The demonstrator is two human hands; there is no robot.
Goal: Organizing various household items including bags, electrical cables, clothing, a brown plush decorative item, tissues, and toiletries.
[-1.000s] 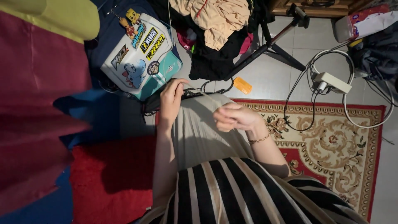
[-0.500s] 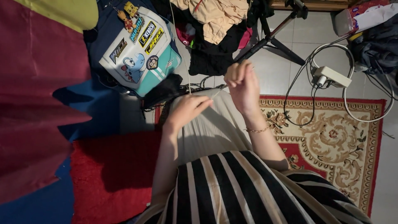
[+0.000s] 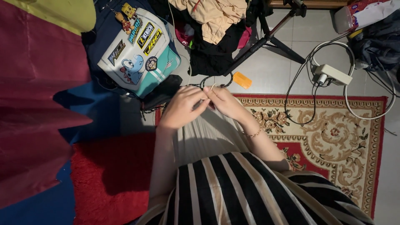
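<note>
The person sits on the floor and looks down at the lap, where a pale pleated fabric (image 3: 208, 135) lies stretched over the knees. Both hands meet at the far edge of this fabric. The left hand (image 3: 182, 106) rests on the cloth with the fingers curled and pressed together, pinching the edge of the fabric. The right hand (image 3: 225, 102) is just beside it, touching it at the fingertips, and its fingers are closed on a thin light needle (image 3: 212, 87) that sticks up a little between the two hands. If a thread hangs from the needle, it is too fine to tell. On the right wrist there is a thin bracelet (image 3: 253, 133).

The person wears a top with black and beige stripes (image 3: 233, 191), which fills the lower part of the view. Under the right arm lies a patterned carpet (image 3: 333, 141) with a red border and cream ornaments — on the left side a plain red mat (image 3: 112, 175) lies beside it.

Beyond the hands, on the tiled floor, a small orange object (image 3: 242, 80) lies near the leg of a black tripod (image 3: 266, 39). To the left of it stands a bag with many stickers (image 3: 137, 54), and two small yellow charms (image 3: 124, 14) hang from it. A heap of clothes (image 3: 216, 21) lies behind — beige on top, black under. Far right, a white power strip (image 3: 332, 74) sits among white and black cables.
</note>
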